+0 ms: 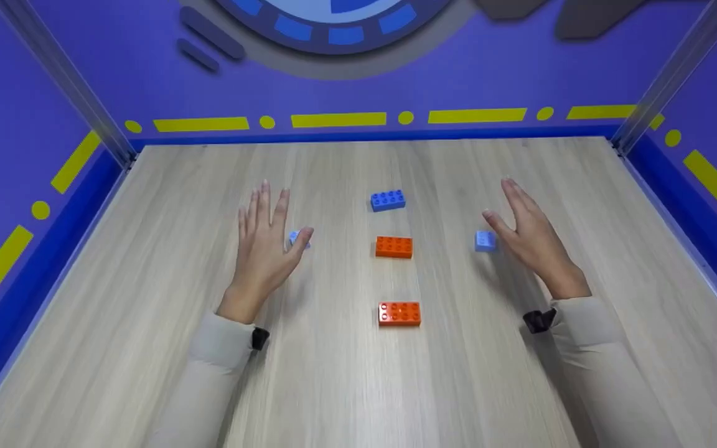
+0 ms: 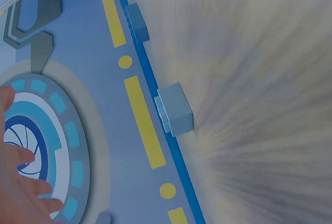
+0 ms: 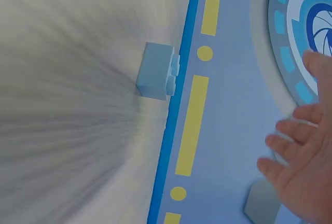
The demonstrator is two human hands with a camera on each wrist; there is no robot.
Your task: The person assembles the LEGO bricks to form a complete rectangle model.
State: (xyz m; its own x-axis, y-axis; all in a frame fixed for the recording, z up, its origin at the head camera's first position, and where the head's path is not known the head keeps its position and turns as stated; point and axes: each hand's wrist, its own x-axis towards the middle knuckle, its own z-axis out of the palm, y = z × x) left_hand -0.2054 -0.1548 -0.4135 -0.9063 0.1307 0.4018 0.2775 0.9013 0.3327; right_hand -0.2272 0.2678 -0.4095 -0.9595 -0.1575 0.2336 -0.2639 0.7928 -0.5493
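Observation:
My left hand hovers over the table with its fingers straight and holds nothing. A light blue toy brick lies beyond it, partly hidden behind the thumb and index finger. My right hand is also raised, fingers extended and thumb apart, gripping nothing. Just left of its thumb sits a second light blue brick. Between the hands stand a darker blue brick, an orange-red brick and, closest to me, another orange-red brick. In the left wrist view a light blue brick stands apart from the fingers.
The bricks are on a light wood-grain table. A purple-blue wall with yellow markings rises behind it, and side panels flank it left and right. Metal posts stand at the back corners.

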